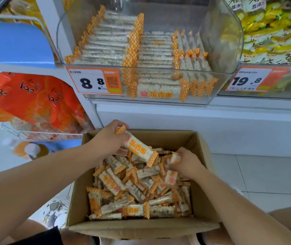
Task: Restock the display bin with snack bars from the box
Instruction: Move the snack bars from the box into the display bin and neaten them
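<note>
With the left hand (109,140) gripping one snack bar (139,149) over the box (201,156) and the right hand (185,163) pinching another in the heap, gather them flat and aligned, probably, so they stack neatly in the display bin (220,55) above.

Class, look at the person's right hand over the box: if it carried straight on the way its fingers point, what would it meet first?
The right hand pinches a snack bar, fingers aimed left and down. It would probably first meet the loose bars in the cardboard box. Depth is unclear.
</note>
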